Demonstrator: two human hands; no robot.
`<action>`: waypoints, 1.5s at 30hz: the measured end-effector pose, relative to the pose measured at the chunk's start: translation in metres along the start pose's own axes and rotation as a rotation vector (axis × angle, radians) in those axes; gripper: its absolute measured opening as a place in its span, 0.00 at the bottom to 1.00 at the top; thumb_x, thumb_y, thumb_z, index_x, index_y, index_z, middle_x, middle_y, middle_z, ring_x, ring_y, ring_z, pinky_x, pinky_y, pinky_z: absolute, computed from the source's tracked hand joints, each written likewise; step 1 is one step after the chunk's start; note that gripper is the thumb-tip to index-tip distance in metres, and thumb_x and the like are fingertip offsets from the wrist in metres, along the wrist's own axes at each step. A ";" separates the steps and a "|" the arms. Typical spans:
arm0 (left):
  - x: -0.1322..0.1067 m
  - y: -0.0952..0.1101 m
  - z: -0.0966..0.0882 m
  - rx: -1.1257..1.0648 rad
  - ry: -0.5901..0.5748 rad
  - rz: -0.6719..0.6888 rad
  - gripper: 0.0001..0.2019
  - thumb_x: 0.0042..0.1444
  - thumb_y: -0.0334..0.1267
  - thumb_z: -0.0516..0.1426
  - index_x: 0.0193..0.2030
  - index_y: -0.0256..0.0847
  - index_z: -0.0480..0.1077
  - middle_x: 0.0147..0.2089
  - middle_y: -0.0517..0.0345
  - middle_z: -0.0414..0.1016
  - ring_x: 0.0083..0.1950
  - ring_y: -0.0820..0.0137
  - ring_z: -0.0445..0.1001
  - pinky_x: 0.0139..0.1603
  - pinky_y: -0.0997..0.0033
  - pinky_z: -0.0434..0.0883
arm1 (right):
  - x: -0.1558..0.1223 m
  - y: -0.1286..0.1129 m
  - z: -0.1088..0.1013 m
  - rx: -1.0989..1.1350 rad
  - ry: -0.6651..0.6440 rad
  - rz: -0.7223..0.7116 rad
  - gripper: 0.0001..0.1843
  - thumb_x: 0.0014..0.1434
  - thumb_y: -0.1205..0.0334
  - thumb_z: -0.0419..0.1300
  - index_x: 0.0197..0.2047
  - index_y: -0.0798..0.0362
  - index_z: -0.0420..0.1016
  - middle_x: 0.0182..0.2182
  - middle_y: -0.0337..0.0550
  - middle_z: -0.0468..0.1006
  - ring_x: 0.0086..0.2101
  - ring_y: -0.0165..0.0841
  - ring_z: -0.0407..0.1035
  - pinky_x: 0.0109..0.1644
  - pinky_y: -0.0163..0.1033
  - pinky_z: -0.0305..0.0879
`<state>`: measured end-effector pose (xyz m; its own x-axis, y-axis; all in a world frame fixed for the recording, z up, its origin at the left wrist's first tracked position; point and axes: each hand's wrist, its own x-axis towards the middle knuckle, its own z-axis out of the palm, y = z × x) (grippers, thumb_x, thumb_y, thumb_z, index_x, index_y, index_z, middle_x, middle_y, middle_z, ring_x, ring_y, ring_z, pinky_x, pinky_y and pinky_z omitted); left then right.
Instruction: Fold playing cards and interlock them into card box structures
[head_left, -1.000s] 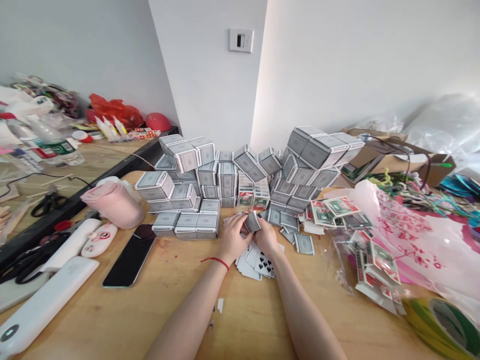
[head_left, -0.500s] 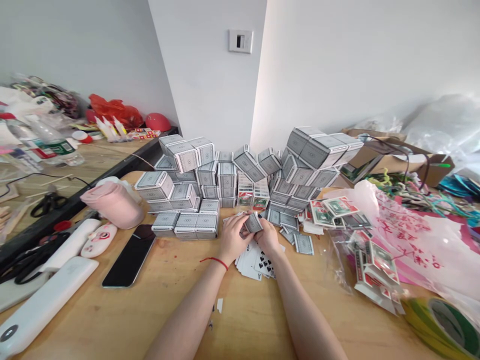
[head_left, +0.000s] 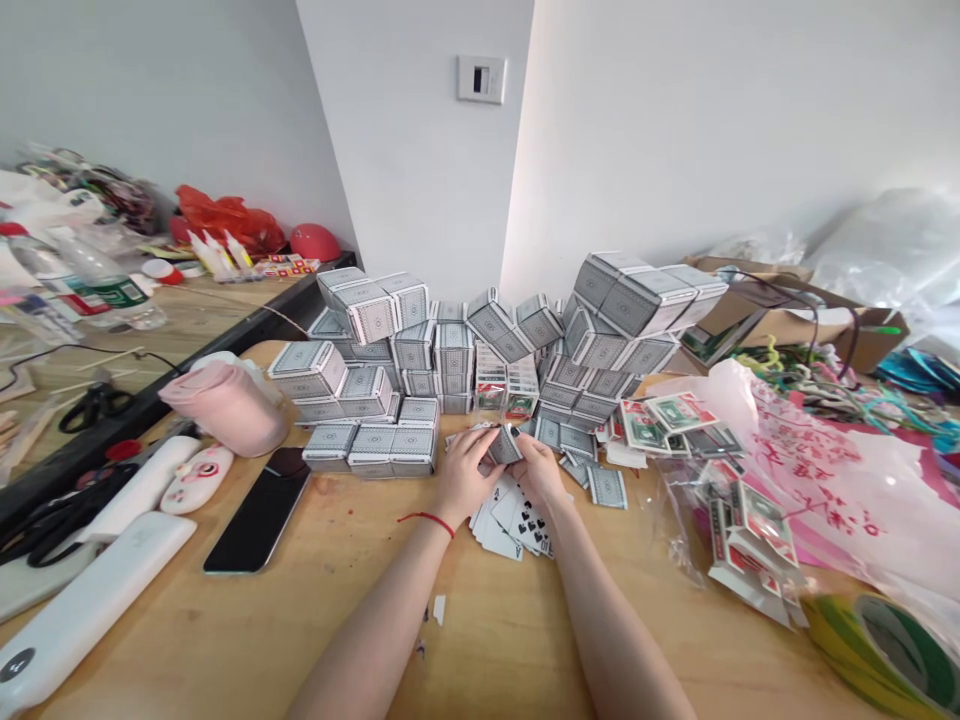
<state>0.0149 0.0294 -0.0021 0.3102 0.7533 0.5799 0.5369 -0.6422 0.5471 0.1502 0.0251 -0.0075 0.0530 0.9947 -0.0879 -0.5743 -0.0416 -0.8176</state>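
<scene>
Between my two hands, over the middle of the table, is a small piece folded from playing cards (head_left: 505, 446), its grey patterned back facing me. My left hand (head_left: 469, 468), with a red cord at the wrist, grips its left side. On the other side my right hand (head_left: 541, 471) pinches it between thumb and fingers. Loose playing cards (head_left: 517, 520) lie face up in a spread heap just below my hands, an ace and a ten of spades among them. Blocks folded from cards (head_left: 394, 435) are stacked behind and to the left.
More card blocks (head_left: 637, 300) stand piled at the right. Opened card boxes (head_left: 757, 535), pink plastic (head_left: 825, 470) and a tape roll (head_left: 892, 640) lie on the right. A phone (head_left: 259, 510), a pink roll (head_left: 225, 408) and a white device (head_left: 97, 610) are on the left.
My right hand has shifted slightly and its fingers now pinch the piece's right edge. The piece has tilted a little. Everything else stays in place.
</scene>
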 end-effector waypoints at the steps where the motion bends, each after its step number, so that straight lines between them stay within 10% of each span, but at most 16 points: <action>1: 0.000 -0.001 0.000 0.012 -0.003 0.006 0.24 0.47 0.33 0.57 0.53 0.44 0.62 0.51 0.54 0.68 0.53 0.63 0.63 0.54 0.58 0.63 | 0.000 -0.001 -0.001 -0.023 0.004 0.012 0.10 0.43 0.55 0.63 0.27 0.53 0.75 0.25 0.38 0.76 0.26 0.32 0.67 0.31 0.37 0.64; 12: -0.003 -0.004 0.001 0.039 -0.035 0.027 0.24 0.47 0.32 0.57 0.53 0.43 0.62 0.51 0.53 0.68 0.54 0.63 0.63 0.55 0.57 0.63 | 0.004 0.003 -0.016 -0.339 0.153 -0.067 0.17 0.41 0.50 0.63 0.29 0.56 0.76 0.18 0.37 0.73 0.15 0.25 0.58 0.17 0.31 0.50; 24: -0.002 0.004 0.001 0.091 -0.024 -0.003 0.24 0.48 0.30 0.56 0.54 0.44 0.61 0.51 0.53 0.66 0.54 0.63 0.62 0.54 0.58 0.63 | 0.001 0.004 -0.004 -0.363 0.243 -0.185 0.13 0.45 0.53 0.60 0.23 0.55 0.71 0.16 0.36 0.70 0.17 0.27 0.60 0.20 0.32 0.55; 37: -0.003 -0.003 0.001 0.119 -0.006 -0.044 0.26 0.46 0.26 0.55 0.54 0.45 0.60 0.51 0.53 0.65 0.52 0.61 0.62 0.51 0.57 0.64 | 0.000 -0.001 -0.003 -0.111 -0.018 -0.002 0.15 0.41 0.61 0.64 0.35 0.53 0.75 0.32 0.44 0.78 0.31 0.35 0.71 0.37 0.40 0.66; 45: -0.004 -0.004 0.001 0.097 -0.033 -0.041 0.27 0.46 0.26 0.56 0.54 0.47 0.60 0.50 0.53 0.64 0.53 0.62 0.62 0.53 0.56 0.63 | 0.006 0.009 -0.009 -0.337 0.148 -0.103 0.15 0.43 0.53 0.62 0.31 0.56 0.75 0.27 0.43 0.78 0.28 0.36 0.70 0.33 0.39 0.66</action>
<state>0.0124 0.0291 -0.0078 0.3113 0.7838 0.5373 0.6228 -0.5953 0.5076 0.1524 0.0297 -0.0201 0.2283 0.9720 -0.0563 -0.2598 0.0050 -0.9657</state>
